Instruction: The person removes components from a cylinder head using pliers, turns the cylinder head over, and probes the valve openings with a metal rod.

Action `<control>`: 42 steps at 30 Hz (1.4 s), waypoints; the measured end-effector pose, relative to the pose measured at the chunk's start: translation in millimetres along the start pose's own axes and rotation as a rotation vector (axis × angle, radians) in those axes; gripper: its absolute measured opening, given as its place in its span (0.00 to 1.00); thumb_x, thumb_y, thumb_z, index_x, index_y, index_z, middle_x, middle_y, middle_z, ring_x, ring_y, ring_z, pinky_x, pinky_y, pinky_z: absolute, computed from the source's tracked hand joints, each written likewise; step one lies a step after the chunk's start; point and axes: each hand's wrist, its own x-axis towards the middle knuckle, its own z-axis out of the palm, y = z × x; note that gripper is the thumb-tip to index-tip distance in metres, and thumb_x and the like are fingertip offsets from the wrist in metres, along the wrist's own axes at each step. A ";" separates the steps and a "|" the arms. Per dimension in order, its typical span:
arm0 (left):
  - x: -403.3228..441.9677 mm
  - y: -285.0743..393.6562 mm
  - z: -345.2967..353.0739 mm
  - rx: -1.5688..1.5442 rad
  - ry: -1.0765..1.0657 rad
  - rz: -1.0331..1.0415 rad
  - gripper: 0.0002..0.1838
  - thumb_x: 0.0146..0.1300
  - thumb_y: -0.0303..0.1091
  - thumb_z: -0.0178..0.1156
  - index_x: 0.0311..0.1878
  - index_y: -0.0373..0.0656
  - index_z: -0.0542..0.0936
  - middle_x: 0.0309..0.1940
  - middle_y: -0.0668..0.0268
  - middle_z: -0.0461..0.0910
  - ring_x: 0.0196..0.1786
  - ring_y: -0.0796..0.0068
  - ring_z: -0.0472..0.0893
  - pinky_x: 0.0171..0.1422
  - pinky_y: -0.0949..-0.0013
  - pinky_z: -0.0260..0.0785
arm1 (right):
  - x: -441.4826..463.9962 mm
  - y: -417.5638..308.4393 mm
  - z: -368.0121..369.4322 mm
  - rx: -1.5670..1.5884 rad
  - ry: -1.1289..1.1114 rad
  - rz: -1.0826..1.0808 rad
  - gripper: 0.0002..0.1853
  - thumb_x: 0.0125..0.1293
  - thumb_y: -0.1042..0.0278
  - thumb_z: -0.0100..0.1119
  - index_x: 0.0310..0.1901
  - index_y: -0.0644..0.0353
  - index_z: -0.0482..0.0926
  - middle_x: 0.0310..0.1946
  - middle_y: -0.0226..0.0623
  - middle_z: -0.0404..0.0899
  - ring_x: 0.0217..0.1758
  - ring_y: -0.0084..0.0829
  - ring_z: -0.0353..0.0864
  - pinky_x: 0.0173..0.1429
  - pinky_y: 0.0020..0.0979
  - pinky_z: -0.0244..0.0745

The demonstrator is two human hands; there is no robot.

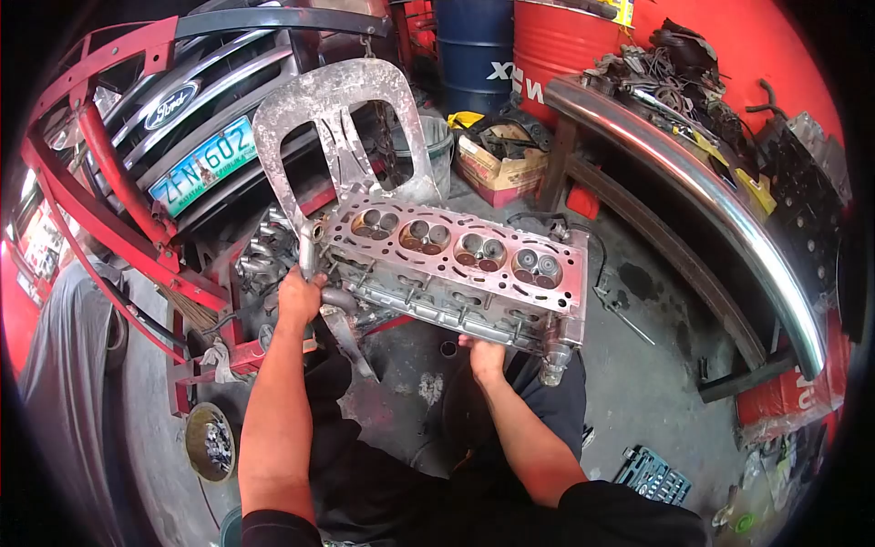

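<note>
A metal cylinder head (437, 260) lies tilted in front of me, its flat face with round combustion chambers and valves turned up. Its left end is at a worn, paint-spattered chair (273, 137). My left hand (299, 296) is closed at the lower left corner, around a pipe-like part beside the chair's frame. Under the near long edge, my right hand (485, 356) grips the cylinder head from below, with most of its fingers hidden beneath the metal.
A red engine-hoist-like frame (114, 164) and a car front stand at left. A chrome bar (729, 191) curves along the right. Drums (476, 50), a cardboard box (497, 169), a bowl of small parts (211, 428) and a socket set (653, 476) surround the work spot.
</note>
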 end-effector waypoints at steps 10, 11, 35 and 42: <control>-1.1 -3.9 4.7 -0.130 -0.012 -0.031 0.27 0.60 0.44 0.65 0.49 0.27 0.74 0.39 0.39 0.81 0.46 0.43 0.81 0.53 0.54 0.71 | -1.8 -4.4 15.1 -0.372 0.001 -0.553 0.12 0.63 0.83 0.57 0.48 0.64 0.74 0.38 0.39 0.79 0.35 0.33 0.81 0.37 0.32 0.81; -7.3 8.3 -1.4 -0.153 -0.032 -0.066 0.25 0.60 0.44 0.64 0.47 0.28 0.74 0.36 0.40 0.81 0.43 0.45 0.83 0.50 0.54 0.73 | -3.8 -0.4 21.6 -0.075 0.016 -0.382 0.09 0.65 0.80 0.56 0.46 0.62 0.75 0.36 0.36 0.79 0.33 0.30 0.79 0.38 0.33 0.81; -12.7 6.5 8.9 -0.340 0.000 -0.106 0.15 0.64 0.36 0.63 0.41 0.34 0.71 0.27 0.58 0.79 0.25 0.69 0.81 0.23 0.68 0.77 | 14.3 0.4 6.0 1.082 -0.355 0.427 0.16 0.69 0.58 0.56 0.54 0.54 0.75 0.51 0.32 0.79 0.49 0.29 0.78 0.50 0.32 0.74; -6.8 1.5 11.7 -0.309 0.034 -0.083 0.17 0.63 0.38 0.63 0.41 0.33 0.71 0.26 0.54 0.79 0.24 0.65 0.81 0.26 0.64 0.75 | 17.2 -18.8 12.7 0.955 -0.333 0.392 0.20 0.70 0.53 0.52 0.58 0.53 0.74 0.58 0.33 0.77 0.59 0.34 0.76 0.61 0.40 0.72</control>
